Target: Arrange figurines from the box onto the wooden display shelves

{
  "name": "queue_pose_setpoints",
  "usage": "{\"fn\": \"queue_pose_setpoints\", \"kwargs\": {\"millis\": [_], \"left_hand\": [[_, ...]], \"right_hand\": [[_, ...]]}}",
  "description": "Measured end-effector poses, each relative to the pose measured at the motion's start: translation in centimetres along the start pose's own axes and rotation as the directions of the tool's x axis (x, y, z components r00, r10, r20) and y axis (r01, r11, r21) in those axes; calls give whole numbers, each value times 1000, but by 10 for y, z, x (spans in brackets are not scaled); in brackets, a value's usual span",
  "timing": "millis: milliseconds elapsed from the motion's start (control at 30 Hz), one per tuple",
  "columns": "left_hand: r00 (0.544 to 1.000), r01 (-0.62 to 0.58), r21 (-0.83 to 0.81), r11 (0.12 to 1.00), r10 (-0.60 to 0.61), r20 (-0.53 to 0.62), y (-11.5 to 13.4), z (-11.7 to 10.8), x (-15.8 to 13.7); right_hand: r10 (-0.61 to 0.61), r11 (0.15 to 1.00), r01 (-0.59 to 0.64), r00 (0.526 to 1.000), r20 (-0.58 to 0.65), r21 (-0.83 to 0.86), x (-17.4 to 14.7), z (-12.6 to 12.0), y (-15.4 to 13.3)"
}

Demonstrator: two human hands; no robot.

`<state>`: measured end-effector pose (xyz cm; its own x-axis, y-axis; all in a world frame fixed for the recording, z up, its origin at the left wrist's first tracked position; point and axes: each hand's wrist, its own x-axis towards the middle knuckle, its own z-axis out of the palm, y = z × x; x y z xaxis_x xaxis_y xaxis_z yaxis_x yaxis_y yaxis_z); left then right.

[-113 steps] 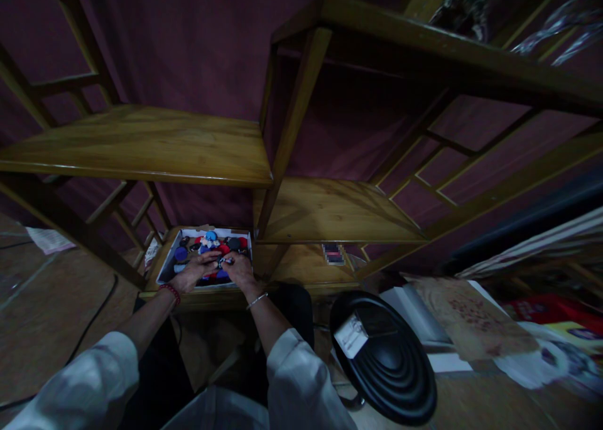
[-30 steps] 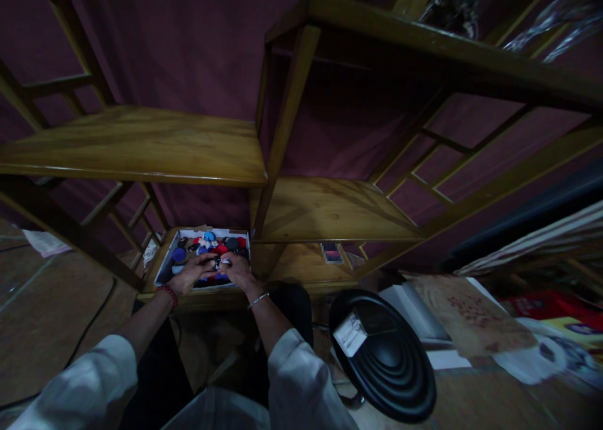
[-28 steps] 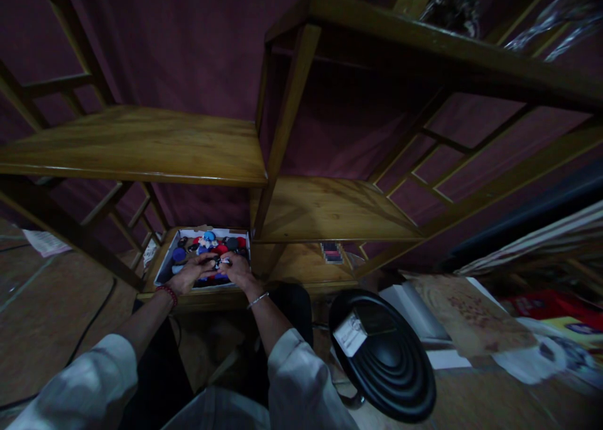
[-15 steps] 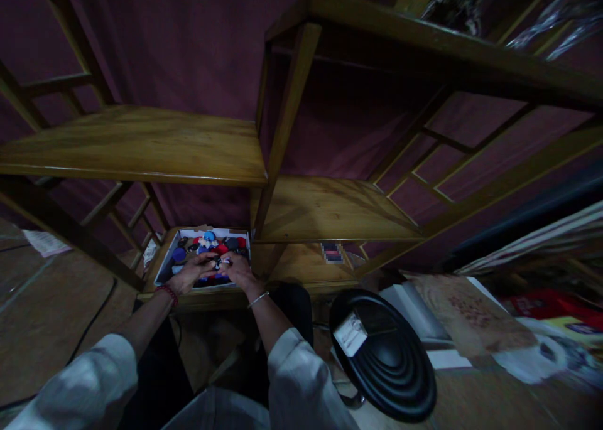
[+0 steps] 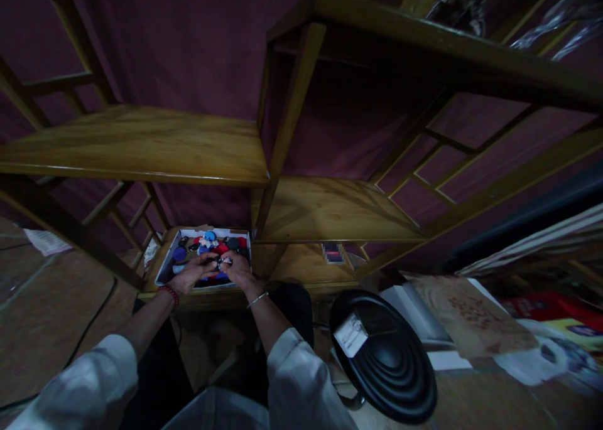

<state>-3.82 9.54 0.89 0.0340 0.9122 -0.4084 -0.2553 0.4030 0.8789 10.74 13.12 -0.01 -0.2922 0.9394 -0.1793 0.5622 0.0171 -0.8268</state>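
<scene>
Two hands [image 5: 193, 273], one box [image 5: 165, 260], two bracelets [image 5: 174, 296]

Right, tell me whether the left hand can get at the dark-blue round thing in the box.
Probably yes: the dark-blue round thing sits just beyond the left hand, uncovered in the open box. That hand seems busy with a small item, though.

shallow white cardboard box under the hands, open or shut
Open: the shallow white cardboard box is uncovered on top, and a round blue item shows inside, near the left hand.
</scene>
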Motion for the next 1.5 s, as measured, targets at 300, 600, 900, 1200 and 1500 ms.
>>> {"fn": "queue_pose_setpoints", "kwargs": {"millis": [300,600,900,1200,1500], "left_hand": [[998,69,-2,998,-69,-15,5,2,-4],[1000,13,-18,1000,-12,12,1,0,-3],[1000,-15,-11,1000,15,-13,2,3,-3],[1000,25,-4,1000,-25,-9,5,3,-6],[997,70,-44,997,-71,-6,4,2,-6]], "right_hand": [[-31,997,31,1000,5,-75,-5,-5,-6],[-79,990,79,997,7,-120,-7,-6,-7],[-44,991,39,998,-35,-126,-5,-4,-6],[-54,993,50,998,-34,-104,-5,-3,-2],[-81,992,81,997,-3,-98,-3,-4,-1]]}}
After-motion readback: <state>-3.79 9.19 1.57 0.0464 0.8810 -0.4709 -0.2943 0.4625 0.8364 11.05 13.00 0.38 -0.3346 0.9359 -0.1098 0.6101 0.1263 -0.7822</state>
